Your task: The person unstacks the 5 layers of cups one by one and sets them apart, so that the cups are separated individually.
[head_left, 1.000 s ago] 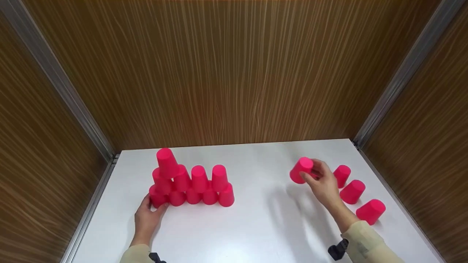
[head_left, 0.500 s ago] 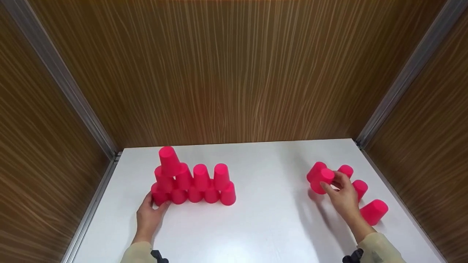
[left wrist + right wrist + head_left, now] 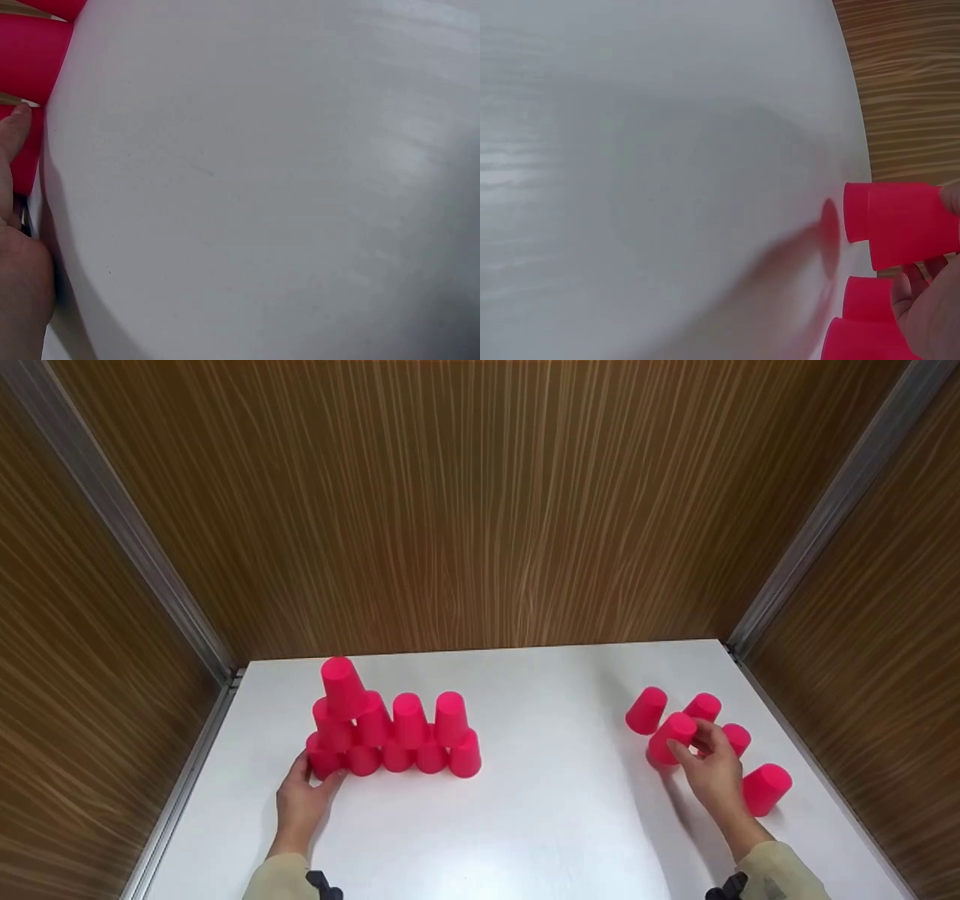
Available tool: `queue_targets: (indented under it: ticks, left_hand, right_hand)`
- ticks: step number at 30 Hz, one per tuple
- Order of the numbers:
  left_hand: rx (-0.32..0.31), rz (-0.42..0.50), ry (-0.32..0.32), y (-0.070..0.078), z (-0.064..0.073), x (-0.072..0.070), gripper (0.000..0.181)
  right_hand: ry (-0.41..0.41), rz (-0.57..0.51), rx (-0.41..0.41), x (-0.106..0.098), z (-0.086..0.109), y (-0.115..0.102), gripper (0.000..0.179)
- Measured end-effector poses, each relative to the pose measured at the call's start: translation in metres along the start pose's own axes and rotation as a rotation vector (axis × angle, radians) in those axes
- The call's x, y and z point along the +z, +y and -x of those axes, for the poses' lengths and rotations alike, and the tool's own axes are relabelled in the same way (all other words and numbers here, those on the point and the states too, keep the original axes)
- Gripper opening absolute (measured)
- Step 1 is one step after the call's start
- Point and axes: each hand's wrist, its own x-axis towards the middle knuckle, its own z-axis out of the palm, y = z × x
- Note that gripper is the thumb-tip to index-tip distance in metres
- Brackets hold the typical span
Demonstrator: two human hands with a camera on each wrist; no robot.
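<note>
My left hand [image 3: 301,808] holds the leftmost bottom pink cup [image 3: 325,760] of a stack of upside-down cups, thumb on its near side and fingers at its far left. In the left wrist view the thumb [image 3: 16,129] lies against that cup. Above it, a second row carries one top cup [image 3: 343,688] at the left end. Over on the right, my right hand [image 3: 712,771] pinches another upside-down cup [image 3: 670,740] between thumb and fingers. In the right wrist view this held cup [image 3: 915,225] appears slightly above the table, its reflection apart from it.
Upside-down cups stand around the right hand: one behind [image 3: 646,711], one farther back [image 3: 703,706], one partly hidden by the hand [image 3: 738,739], and one nearer [image 3: 766,790]. Wood-grain panels [image 3: 480,510] enclose the white table [image 3: 540,810] at the back and sides.
My right hand moved right and slightly nearer, lowering its cup. A cup that was beside the held one now stands on the table behind it. The left hand stays on its cup.
</note>
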Motion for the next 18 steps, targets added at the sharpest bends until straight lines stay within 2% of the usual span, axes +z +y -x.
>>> queue_targets:
  ticks: [5, 18]
  left_hand:
    - [0.002, 0.002, 0.003, 0.000, 0.001, 0.001, 0.080]
    - [-0.014, 0.001, -0.016, -0.001, 0.000, -0.001, 0.082]
  right_hand:
    - [-0.005, -0.016, 0.044, 0.001, -0.002, 0.005, 0.080]
    - [-0.005, -0.052, 0.082, 0.011, -0.010, 0.014, 0.085]
